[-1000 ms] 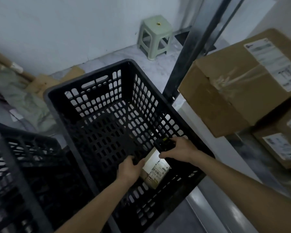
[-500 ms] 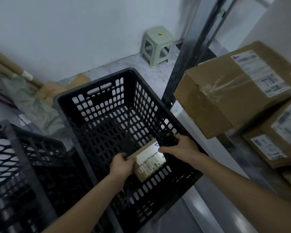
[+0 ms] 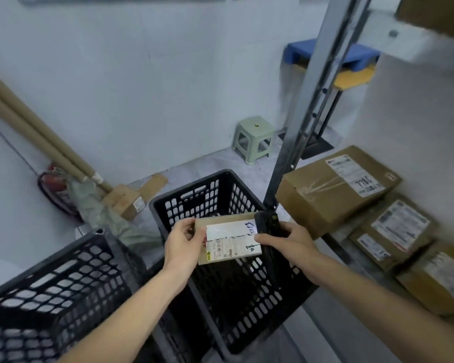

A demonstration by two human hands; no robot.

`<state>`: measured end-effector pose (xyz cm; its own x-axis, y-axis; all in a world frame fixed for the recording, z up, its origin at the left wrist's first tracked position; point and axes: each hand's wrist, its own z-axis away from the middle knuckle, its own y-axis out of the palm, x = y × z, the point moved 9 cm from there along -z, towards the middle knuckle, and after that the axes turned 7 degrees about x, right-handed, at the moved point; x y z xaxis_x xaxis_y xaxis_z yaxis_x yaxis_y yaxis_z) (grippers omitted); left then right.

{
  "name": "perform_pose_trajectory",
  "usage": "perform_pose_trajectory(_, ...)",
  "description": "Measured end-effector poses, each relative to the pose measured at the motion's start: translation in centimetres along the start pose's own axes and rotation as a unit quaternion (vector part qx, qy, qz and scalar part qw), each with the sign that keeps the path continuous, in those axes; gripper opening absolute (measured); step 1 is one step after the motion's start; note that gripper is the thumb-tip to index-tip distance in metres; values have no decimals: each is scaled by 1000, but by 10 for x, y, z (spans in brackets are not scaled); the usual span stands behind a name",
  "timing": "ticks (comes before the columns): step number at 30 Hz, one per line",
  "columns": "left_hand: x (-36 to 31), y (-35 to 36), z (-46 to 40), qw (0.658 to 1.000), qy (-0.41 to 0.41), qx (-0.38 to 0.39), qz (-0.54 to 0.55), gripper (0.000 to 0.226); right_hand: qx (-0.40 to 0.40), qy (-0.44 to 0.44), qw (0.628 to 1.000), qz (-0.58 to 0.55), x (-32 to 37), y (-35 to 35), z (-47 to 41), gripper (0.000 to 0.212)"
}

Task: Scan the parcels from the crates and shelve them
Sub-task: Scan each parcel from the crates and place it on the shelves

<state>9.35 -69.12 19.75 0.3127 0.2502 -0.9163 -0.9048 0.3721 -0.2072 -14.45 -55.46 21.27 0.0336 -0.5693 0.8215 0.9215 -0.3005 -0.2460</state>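
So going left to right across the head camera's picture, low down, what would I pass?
Near black crate → left hand → small parcel → black scanner → right hand → stacked cardboard boxes on the shelf.

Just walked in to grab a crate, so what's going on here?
A person is working through parcels. The left hand holds a small parcel above the black crate, label facing up. The right hand grips a black scanner at the parcel's right edge. Several cardboard boxes already sit on the shelf to the right.
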Motion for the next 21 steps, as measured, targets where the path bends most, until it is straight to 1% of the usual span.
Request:
perform_pose_trajectory(3,-41,-19,20,999,47,-3,18,24,-1,-19,1000,-15,33,1,37,45)
perform_pose_trajectory(5,-70,-30,31,997,74,3,36,22,-7,-41,999,-27,59,-2,67,38)
perform_pose_trajectory(7,-102,-36,46,993,101,17,51,14,-35,-60,997,-32,83,-10,101,38)
perform_pose_trajectory(9,-132,-38,65,989,134,36,53,12,-59,-67,995,-42,100,-21,136,42)
perform_pose_trajectory(10,-146,-38,77,987,148,47,47,13,-67,-72,994,-48,110,-25,155,40)
perform_pose_trajectory(13,-193,-32,116,975,186,107,59,16,-118,-92,987,-62,136,-49,215,37)
perform_pose_trajectory(15,-228,-21,146,965,202,155,70,29,-143,-106,982,-57,152,-64,258,38)
perform_pose_trajectory(17,-262,-6,183,949,221,208,79,37,-165,-106,979,-52,160,-84,300,44)
perform_pose_trajectory(21,-313,20,253,924,266,271,46,37,-207,-109,971,-54,166,-117,386,58)
